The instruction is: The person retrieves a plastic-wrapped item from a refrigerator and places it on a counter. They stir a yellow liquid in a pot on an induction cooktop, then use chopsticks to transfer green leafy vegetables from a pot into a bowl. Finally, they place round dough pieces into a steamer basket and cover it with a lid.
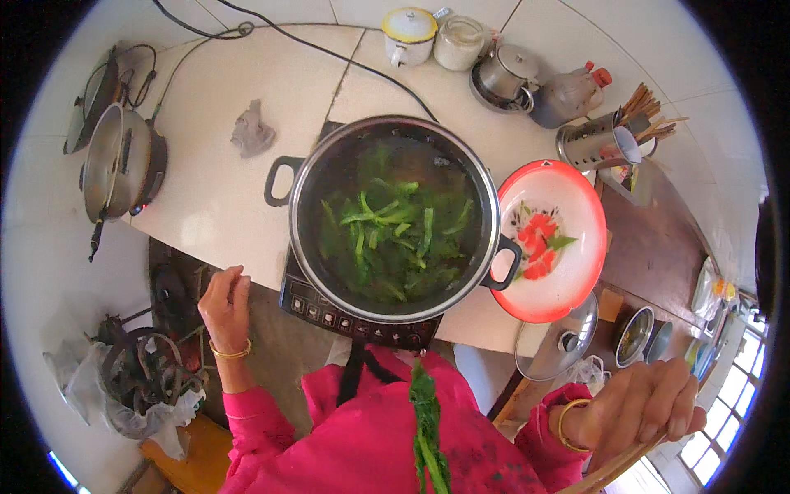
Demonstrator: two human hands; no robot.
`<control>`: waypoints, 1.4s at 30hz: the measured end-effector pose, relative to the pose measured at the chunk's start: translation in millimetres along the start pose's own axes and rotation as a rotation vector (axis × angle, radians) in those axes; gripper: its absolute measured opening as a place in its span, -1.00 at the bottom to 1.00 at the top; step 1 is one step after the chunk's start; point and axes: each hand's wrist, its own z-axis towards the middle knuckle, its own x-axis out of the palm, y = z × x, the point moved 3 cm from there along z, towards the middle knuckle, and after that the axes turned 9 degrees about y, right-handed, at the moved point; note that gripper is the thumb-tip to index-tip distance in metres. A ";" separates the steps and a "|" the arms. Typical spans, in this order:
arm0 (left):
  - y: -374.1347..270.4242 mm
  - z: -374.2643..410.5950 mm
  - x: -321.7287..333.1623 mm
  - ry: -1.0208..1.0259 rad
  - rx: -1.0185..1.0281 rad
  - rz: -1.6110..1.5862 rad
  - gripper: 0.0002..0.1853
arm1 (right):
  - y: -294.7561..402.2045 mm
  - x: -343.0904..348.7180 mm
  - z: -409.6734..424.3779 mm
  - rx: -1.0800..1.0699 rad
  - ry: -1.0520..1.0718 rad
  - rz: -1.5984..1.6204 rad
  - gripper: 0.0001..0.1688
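Observation:
A wide steel pot (301, 265) with black handles holds leafy greens (395, 228) in dark liquid, on a black induction cooker (364, 328). My left hand (226, 302), a bracelet at its wrist, is empty with loosely bent fingers, left of the cooker beside the counter's edge. At the lower right my right hand (648, 401) is closed around wooden sticks (623, 464), likely chopsticks, whose far ends run out of view. A long piece of leafy green (428, 426) hangs close to the camera before my pink top; what holds it up cannot be seen.
A red-rimmed enamel basin (589, 247) is right of the pot, a glass lid (577, 355) below it. A wok (123, 167) stands at left, a crumpled grey cloth (252, 131) nearer. Jars, a steel kettle (509, 74) and a chopstick holder (586, 145) line the back.

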 end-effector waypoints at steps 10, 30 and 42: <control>-103.6 1.0 -48.4 -0.340 0.469 -0.134 -0.94 | -13.2 -10.6 2.3 0.018 -0.053 -0.056 -0.63; -198.4 18.6 -24.7 -0.056 0.972 -0.339 -0.95 | -40.0 -11.8 -3.4 -0.013 -0.170 -0.207 -0.74; -88.5 21.5 -24.9 0.120 0.318 0.132 -0.59 | -127.7 -78.6 -17.1 0.308 -0.549 -0.617 -0.71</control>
